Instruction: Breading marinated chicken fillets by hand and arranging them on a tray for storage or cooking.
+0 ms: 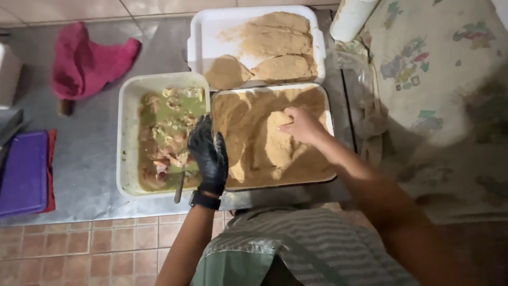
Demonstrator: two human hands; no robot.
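While I look down through the head camera, I log: left hand, black-gloved, at the seam between two trays, fingers curled loosely and clamped on nothing I can see; right hand, bare, fingers together, pressing flat on a breaded cutlet in the crumb tray. Marinade tray of greenish meat pieces lies just left, a utensil handle over its near rim. Rear white tray holds coated pieces. Pink cloth and purple board lie on the tabletop.
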